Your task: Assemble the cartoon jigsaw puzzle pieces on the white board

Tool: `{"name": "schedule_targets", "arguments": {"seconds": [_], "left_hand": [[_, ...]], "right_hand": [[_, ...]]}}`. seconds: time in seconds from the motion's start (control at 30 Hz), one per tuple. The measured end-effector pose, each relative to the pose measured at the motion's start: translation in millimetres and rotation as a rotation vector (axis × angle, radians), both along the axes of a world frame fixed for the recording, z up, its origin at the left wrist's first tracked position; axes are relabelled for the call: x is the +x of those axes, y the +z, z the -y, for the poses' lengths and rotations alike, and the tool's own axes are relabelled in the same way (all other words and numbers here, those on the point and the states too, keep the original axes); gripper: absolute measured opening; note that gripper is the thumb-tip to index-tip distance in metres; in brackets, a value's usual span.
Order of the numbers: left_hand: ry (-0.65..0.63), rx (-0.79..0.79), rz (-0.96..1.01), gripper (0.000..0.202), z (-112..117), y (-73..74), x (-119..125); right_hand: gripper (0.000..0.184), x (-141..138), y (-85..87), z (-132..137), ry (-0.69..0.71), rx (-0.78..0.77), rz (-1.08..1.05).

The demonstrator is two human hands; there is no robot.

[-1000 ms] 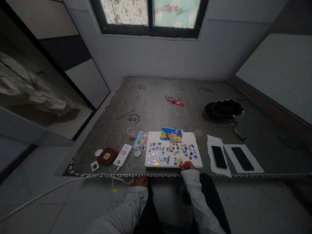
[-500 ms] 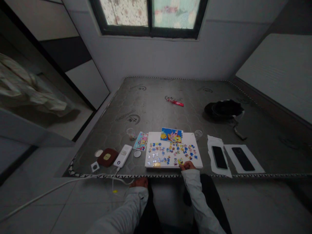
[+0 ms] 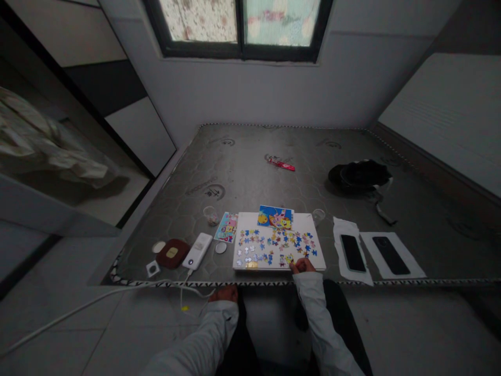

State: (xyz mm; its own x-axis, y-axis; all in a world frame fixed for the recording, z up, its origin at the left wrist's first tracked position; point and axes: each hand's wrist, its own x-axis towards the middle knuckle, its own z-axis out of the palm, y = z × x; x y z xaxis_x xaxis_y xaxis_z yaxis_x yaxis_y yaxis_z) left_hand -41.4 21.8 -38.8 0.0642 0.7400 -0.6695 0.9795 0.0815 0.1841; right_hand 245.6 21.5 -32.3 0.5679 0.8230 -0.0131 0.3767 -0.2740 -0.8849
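A white board (image 3: 318, 253) lies near the front edge of a grey mattress (image 3: 250, 162), strewn with several loose puzzle pieces (image 3: 274, 244), mostly blue. A colourful cartoon picture (image 3: 275, 216) lies at the board's far edge. My right hand (image 3: 302, 266) rests on the board's near edge, fingers pinched on a yellow puzzle piece (image 3: 290, 258). My left hand (image 3: 223, 293) hangs below the mattress edge in front of me, fingers curled; whether it holds anything is too dark to tell.
Left of the board lie a small picture card (image 3: 226, 226), a white power bank (image 3: 198, 250) with a cable, a dark red case (image 3: 172, 253) and small lids. Two phones (image 3: 351, 252) (image 3: 390, 255) on white paper lie right. A black bag (image 3: 360, 175) and a red wrapper (image 3: 281, 164) sit farther back.
My right hand has shifted a little along the board's near edge by the yellow piece. The left hand has stayed where it was.
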Motion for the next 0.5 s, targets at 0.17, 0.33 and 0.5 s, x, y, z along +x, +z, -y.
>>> {"name": "schedule_targets", "arguments": {"seconds": [0.17,0.33,0.5], "left_hand": [[0.039,0.054,0.005,0.027,2,1.1,0],[0.053,0.061,0.012,0.026,3,-3.1,0],[0.056,0.070,0.002,0.027,3,-10.4,-1]], "right_hand": [[0.041,7,-5.4,1,0.022,-0.013,0.109],[0.038,9,-9.1,4,0.035,0.010,0.244],[0.040,9,-9.7,4,0.045,0.029,0.278]]}}
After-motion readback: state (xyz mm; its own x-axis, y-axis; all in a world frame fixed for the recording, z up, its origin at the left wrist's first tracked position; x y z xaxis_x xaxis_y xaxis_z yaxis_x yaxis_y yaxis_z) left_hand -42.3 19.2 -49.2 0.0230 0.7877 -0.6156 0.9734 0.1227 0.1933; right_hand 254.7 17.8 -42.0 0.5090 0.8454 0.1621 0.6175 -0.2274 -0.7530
